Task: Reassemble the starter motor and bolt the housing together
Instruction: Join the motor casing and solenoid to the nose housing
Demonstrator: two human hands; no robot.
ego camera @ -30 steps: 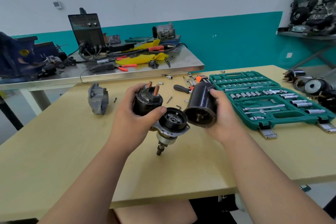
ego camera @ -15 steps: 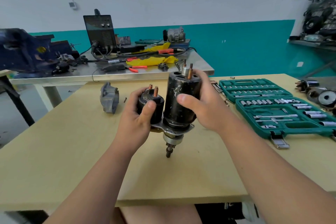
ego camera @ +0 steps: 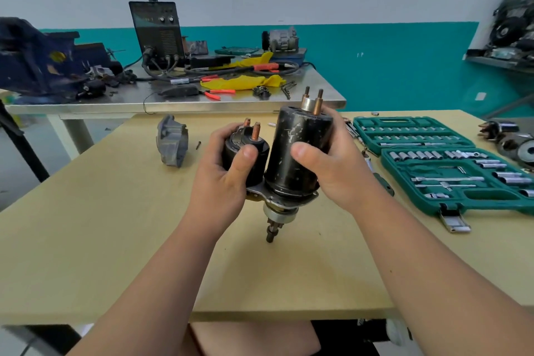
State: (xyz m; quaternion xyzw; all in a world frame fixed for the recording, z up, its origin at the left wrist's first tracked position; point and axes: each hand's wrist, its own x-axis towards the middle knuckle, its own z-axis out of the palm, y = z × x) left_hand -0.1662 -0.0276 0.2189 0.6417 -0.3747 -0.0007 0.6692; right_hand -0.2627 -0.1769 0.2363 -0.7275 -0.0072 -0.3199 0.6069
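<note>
We hold one starter motor (ego camera: 278,211) above the worktop (ego camera: 115,225), its two cylinders upright. Our left hand (ego camera: 219,185) closes its grip round the small solenoid (ego camera: 261,163), our right hand (ego camera: 338,170) round the big black housing (ego camera: 294,141). One grey end cover (ego camera: 172,140) lies left, one green socket case (ego camera: 450,202) right.

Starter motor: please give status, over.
Left hand grips solenoid. Right hand grips housing, seated on base. Grey cover lies apart on table. Nothing blocks.
</note>
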